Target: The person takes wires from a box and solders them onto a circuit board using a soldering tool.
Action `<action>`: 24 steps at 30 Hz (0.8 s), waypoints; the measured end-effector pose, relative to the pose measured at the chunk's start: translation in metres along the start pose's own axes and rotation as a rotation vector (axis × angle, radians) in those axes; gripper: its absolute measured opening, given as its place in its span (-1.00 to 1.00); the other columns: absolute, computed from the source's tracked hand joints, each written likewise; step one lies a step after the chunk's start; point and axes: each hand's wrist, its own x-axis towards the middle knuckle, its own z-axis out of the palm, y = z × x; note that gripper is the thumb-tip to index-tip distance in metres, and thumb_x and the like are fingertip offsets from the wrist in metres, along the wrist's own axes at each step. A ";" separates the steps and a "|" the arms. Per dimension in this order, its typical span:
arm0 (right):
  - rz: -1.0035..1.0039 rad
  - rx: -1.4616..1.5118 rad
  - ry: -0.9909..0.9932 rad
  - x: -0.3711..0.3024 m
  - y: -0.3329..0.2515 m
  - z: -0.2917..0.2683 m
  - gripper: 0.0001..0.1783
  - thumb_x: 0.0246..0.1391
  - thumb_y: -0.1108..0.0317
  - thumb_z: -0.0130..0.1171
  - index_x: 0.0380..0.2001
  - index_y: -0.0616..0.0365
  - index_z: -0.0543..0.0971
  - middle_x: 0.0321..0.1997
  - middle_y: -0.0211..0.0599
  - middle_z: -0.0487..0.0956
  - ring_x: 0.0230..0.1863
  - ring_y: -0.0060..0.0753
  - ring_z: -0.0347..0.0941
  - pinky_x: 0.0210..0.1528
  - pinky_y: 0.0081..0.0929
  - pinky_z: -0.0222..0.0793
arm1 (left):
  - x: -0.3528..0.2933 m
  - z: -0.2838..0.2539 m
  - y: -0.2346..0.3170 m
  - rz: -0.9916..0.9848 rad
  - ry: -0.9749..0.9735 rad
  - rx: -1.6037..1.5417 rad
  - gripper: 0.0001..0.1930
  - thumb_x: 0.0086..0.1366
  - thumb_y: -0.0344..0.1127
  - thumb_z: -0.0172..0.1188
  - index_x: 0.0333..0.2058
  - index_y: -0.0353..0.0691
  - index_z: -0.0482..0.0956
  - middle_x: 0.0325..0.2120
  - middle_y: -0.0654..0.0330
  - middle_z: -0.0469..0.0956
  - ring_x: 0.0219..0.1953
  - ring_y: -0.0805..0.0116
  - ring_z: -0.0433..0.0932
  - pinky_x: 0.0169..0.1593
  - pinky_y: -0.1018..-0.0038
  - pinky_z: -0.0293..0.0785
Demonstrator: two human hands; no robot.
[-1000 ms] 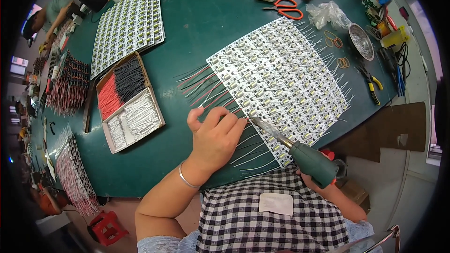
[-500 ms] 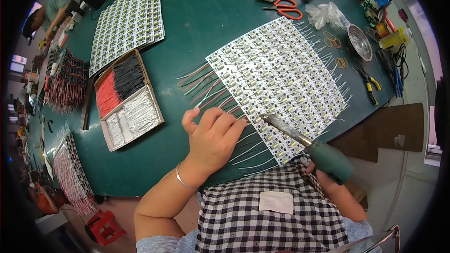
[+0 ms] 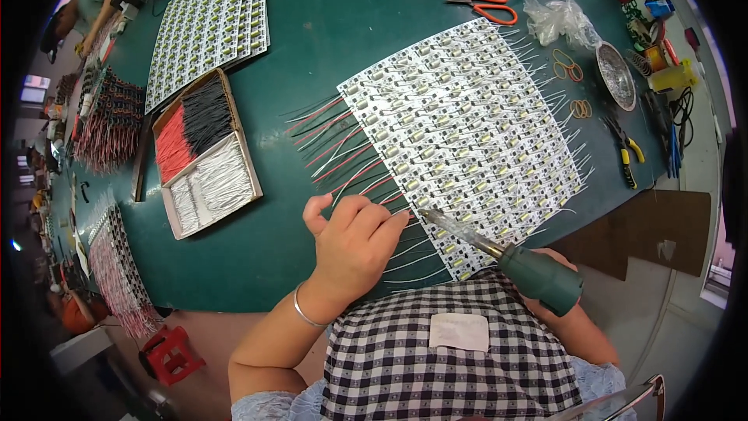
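In front of me lies a white LED circuit board panel (image 3: 467,132), with rows of small parts and red, black and white wires along its left edge. My left hand (image 3: 354,238) is at that edge, its thumb and finger closed on a thin wire, mostly hidden by the fingertips. My right hand (image 3: 558,257) grips the green handle of a soldering iron (image 3: 538,277). The iron's tip touches or hovers just over the panel's lower left edge, close to the left fingertips; I cannot tell which.
Left of the panel sits an open box (image 3: 257,196) of red, black and white wires. Behind it are more board panels (image 3: 206,23). Orange-handled scissors (image 3: 492,6), a plastic bag (image 3: 561,19), a metal dish (image 3: 615,76) and yellow-handled pliers (image 3: 627,152) lie at the far right.
The view has shifted slightly. The soldering iron's tip has moved a little left and down toward my left fingertips, and more of my right hand shows. My left hand keeps its pinch.
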 end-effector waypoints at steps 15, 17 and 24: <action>-0.090 -0.136 -0.141 0.020 0.008 -0.015 -0.66 -0.23 0.39 0.19 -0.29 0.30 0.52 -0.32 -0.21 0.59 -0.31 -0.28 0.53 -0.21 -0.46 0.44 | 0.002 0.002 -0.004 -0.017 -0.023 -0.100 -0.90 -0.03 -0.36 0.19 -0.48 0.03 0.58 -0.60 0.50 0.36 -0.38 0.54 0.40 0.00 0.24 -0.04; -0.021 -0.081 -0.119 0.020 0.009 -0.013 -0.68 -0.26 0.39 0.17 -0.33 0.28 0.56 -0.36 -0.22 0.59 -0.33 -0.25 0.53 -0.22 -0.45 0.43 | 0.002 0.002 -0.003 -0.030 -0.046 -0.117 -0.82 -0.14 -0.41 0.32 -0.48 0.02 0.61 -0.58 0.48 0.39 -0.37 0.49 0.40 0.03 0.23 -0.06; -0.136 0.024 -0.266 0.019 0.021 -0.021 -0.40 -0.16 0.40 0.33 -0.04 0.41 0.35 -0.17 -0.12 0.56 -0.18 -0.33 0.53 -0.15 -0.48 0.45 | 0.002 0.002 -0.004 -0.031 -0.034 -0.130 -0.82 -0.13 -0.41 0.32 -0.48 0.02 0.61 -0.58 0.48 0.39 -0.38 0.49 0.40 0.03 0.23 -0.06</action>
